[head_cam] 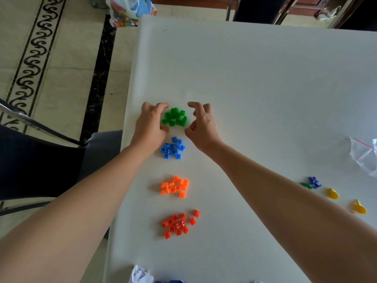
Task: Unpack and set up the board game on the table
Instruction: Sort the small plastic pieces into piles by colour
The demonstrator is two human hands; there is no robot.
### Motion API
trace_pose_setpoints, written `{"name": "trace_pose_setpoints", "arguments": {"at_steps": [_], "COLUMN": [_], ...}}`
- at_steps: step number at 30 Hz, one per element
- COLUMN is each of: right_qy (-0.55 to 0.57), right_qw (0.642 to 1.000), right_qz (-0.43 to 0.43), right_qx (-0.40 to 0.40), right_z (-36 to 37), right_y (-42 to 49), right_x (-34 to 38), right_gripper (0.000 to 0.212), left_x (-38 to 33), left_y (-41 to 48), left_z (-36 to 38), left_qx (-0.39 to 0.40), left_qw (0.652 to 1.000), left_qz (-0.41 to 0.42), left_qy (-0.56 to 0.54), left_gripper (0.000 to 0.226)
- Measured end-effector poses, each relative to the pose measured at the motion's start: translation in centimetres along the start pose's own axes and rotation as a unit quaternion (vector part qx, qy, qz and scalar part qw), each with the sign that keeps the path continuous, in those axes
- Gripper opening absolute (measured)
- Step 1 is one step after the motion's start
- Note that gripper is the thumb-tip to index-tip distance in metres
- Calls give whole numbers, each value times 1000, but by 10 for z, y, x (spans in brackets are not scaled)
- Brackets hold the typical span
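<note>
A person's view down onto a white table (265, 78), partway through setting up a board game. Four piles of small plastic cubes run in a line beside the left edge: green cubes (174, 117) farthest, then blue cubes (173, 148), orange cubes (175, 186) and red cubes (177, 224) nearest. The left hand (150, 123) and right hand (202, 121) bracket the green pile. Both are cupped with fingers loosely curved and pinch nothing. The left hand touches the pile's edge, while the right sits just beside it. This looks like the last gathering of the green cubes, so sorting by colour seems nearly done. Near the right edge lie loose pawns (312, 182) in blue and green, two yellow pieces (333, 194) and an opened clear bag (365, 158). Crumpled paper (141, 275) sits at the near edge. No game board shows anywhere on the table, so laying it out and placing the pieces likely remains.
</note>
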State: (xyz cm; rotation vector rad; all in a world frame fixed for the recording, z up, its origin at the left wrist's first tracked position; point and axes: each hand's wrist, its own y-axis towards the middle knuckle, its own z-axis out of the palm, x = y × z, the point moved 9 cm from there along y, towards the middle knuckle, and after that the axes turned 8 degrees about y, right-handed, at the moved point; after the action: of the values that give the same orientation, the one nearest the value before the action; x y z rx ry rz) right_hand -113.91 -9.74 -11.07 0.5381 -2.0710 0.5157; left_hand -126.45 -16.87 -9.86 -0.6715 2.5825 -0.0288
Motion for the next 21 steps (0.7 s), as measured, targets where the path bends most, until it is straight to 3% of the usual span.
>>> {"name": "trace_pose_setpoints", "arguments": {"at_steps": [8,14,18,21], "right_qy": [-3,-68,-117,-150], "right_qw": [997,983,949,933], "right_qz": [-5,66,173,249], "right_qx": [-76,-158,-235,-213], "right_z": [-86,-194,-262,-288], "right_y": [-76,-166,-224,-261], "right_x": [-38,-98,-151,-195], "right_gripper": [32,27,44,64], "left_x": [-90,-198,-244,-266], "left_y": [-47,-119,-156,-169], "left_z": [14,89,137,160], "left_qx": [-41,70,161,181], "left_qw": [995,983,975,976], "left_qz": [81,159,150,123], "left_qy": [-35,-67,-28,19], "left_gripper": [37,24,47,72]}}
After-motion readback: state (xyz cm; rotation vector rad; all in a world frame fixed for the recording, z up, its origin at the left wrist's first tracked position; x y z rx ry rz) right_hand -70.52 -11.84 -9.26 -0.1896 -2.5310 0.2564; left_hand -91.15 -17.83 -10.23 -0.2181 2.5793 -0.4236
